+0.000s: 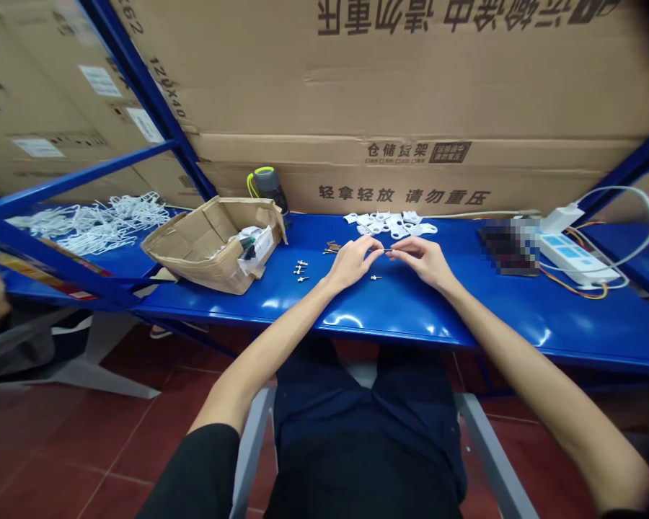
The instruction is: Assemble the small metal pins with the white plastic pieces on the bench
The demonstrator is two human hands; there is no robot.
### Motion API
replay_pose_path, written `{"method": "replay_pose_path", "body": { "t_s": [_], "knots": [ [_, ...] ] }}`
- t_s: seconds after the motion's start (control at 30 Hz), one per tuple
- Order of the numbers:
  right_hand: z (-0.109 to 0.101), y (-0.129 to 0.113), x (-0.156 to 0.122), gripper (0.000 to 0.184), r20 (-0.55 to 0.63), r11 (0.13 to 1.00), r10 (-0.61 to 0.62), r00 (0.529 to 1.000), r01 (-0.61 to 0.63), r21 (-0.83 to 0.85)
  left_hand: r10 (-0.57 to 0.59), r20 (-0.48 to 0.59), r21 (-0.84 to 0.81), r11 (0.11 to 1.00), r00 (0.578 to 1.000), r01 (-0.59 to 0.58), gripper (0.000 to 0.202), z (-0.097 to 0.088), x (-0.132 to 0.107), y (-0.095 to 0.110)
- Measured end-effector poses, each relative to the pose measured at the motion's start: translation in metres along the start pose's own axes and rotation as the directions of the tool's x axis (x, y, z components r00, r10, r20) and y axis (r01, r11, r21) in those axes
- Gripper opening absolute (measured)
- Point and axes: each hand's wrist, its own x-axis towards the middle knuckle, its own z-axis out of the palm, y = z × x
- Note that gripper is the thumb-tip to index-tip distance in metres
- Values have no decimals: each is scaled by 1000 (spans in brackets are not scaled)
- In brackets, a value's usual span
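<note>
My left hand (pixel 353 261) and my right hand (pixel 422 258) meet over the blue shelf top (pixel 465 310), fingertips pinched together on a small thin metal pin (pixel 386 249) held between them. One small screw (pixel 376 277) lies on the blue surface just below the hands. Several more small screws (pixel 301 270) lie to the left of my left hand. A pile of white plastic pieces (pixel 392 223) sits just beyond the hands, with a few small brown parts (pixel 332 247) to its left.
An open cardboard box (pixel 205 249) with bagged parts stands at left, a dark bottle (pixel 269 187) behind it. White wire hangers (pixel 94 220) lie far left. A white power strip (pixel 570 256) with cables sits at right. Large cartons (pixel 411 108) wall the back.
</note>
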Motion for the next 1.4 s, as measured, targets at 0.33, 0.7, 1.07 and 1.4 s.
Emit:
{"method": "replay_pose_path", "body": {
  "t_s": [0.33,0.7,1.07,1.4],
  "knots": [
    [-1,-1,-2,39,-3,976,-138,990,136,-173,33,7,61,998,999,-33,23,-2,0,1],
    [-1,6,-1,32,113,851,-314,943,332,-406,48,56,131,990,997,-55,26,1,-1,3],
    [-2,2,0,35,52,845,-289,956,280,-456,79,3,111,991,997,-78,26,2,-1,-3],
    [-5,5,2,30,64,813,-307,950,296,-502,83,58,201,975,995,-93,27,-1,0,-3]
  ]
}}
